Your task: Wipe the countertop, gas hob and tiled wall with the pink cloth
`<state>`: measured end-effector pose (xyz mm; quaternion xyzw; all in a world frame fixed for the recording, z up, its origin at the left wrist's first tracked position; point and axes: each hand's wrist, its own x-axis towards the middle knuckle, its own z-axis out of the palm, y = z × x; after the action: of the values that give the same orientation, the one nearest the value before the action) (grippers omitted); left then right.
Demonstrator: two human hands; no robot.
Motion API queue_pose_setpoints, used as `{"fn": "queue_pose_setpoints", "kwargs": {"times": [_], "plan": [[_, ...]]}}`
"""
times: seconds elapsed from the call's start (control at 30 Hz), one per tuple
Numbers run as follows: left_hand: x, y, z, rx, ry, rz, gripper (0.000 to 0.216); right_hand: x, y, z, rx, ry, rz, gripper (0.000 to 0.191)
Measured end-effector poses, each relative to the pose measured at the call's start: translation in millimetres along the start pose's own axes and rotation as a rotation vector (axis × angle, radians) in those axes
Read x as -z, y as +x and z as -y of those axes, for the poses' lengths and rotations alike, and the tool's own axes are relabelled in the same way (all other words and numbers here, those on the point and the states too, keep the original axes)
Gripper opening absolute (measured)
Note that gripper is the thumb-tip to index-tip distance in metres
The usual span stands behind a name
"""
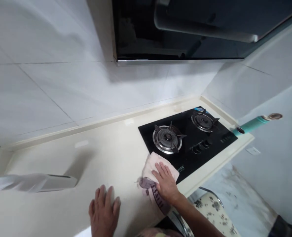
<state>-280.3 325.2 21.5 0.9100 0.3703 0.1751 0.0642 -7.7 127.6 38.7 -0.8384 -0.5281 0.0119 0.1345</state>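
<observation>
My right hand (167, 182) lies flat on a pale pink cloth (151, 164), fingers stretched out and a little apart, pressing it from above. The cloth covers the near left corner of a black glass gas hob (187, 158) and part of the counter beside it. Its purple patterned end (158, 197) trails bunched toward me under my wrist. My left hand (104, 209) rests on the cream countertop (106, 148), left of the cloth, with its fingers spread and nothing in it.
The hob has two burners with metal pan supports (167, 138) and knobs (201, 146). A teal tube (252, 125) juts past its right end. A blurred whitish object (37, 182) lies at left. The dark range hood (180, 36) hangs above; a floral-seated chair (212, 210) stands below.
</observation>
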Motion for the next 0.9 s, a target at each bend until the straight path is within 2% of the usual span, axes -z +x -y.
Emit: {"fn": "queue_pose_setpoints", "kwargs": {"times": [0.1,0.2,0.33,0.43,0.53,0.63,0.77,0.9], "plan": [[2.3,1.9,-3.0,0.009,0.009,0.035,0.053,16.7,-38.0,-34.1,-0.088,-0.032,0.000,0.057],[6.0,5.2,-8.0,0.041,0.028,0.057,0.054,31.1,-53.0,-84.6,-0.209,-0.092,-0.038,0.051],[10.4,8.5,-10.5,0.051,0.058,0.083,0.054,50.6,-41.7,-160.5,-0.404,-0.135,-0.098,0.043],[11.9,9.4,-8.3,0.059,0.068,0.087,0.052,59.4,-21.1,-186.2,-0.532,-0.115,-0.119,0.042],[12.0,9.9,-5.1,0.048,0.072,0.076,0.052,52.0,-13.5,-163.9,-0.605,-0.123,-0.126,0.050],[11.3,10.5,-2.0,0.039,0.070,0.067,0.053,30.0,-28.0,-110.4,-0.535,-0.070,-0.048,0.057],[10.8,12.1,2.2,0.051,0.079,0.064,0.055,11.4,-44.6,-47.4,-0.226,0.172,0.162,0.058],[10.8,13.2,1.5,0.042,0.147,0.071,0.052,25.3,-16.5,-18.3,0.161,0.285,0.279,0.063]]}}
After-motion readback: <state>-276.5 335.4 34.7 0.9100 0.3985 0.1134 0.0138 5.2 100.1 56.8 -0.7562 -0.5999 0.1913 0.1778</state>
